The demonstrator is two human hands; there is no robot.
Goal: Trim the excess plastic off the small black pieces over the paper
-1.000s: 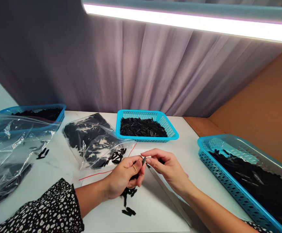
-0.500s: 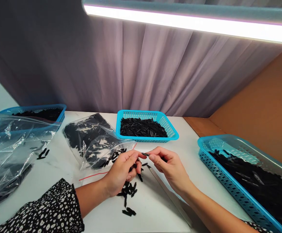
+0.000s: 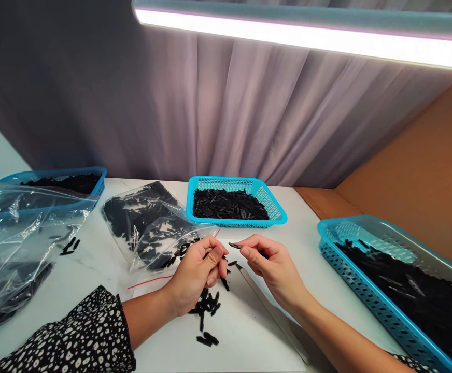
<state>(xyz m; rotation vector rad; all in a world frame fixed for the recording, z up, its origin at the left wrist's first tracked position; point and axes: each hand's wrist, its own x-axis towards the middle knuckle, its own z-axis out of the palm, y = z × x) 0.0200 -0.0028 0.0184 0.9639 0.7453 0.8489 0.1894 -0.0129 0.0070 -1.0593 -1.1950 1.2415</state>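
Observation:
Between the thumb and forefinger of my right hand (image 3: 270, 261) is a thin black strip (image 3: 234, 245), its free end pointing left. My left hand (image 3: 200, 269) is curled closed just across from it, with bits of black showing between the fingers; how many pieces it holds is hidden. Below my hands, a loose heap of short black pieces (image 3: 206, 304) lies on a white board (image 3: 249, 336). A clear zip bag (image 3: 144, 223) with a red seal lies behind my left hand, with black pieces inside and at its mouth.
A blue basket (image 3: 284, 216) of black strips stands at the back. Another blue basket (image 3: 329, 254) is at the right and a third (image 3: 103, 178) at the back left. A large clear bag (image 3: 27, 228) covers the left side. A lit tube lamp (image 3: 307, 36) hangs overhead.
The strip in my right hand has come away from my left fingertips, leaving a small gap. My left forefinger has drawn back and curled in; the thumb now presses against the fingers.

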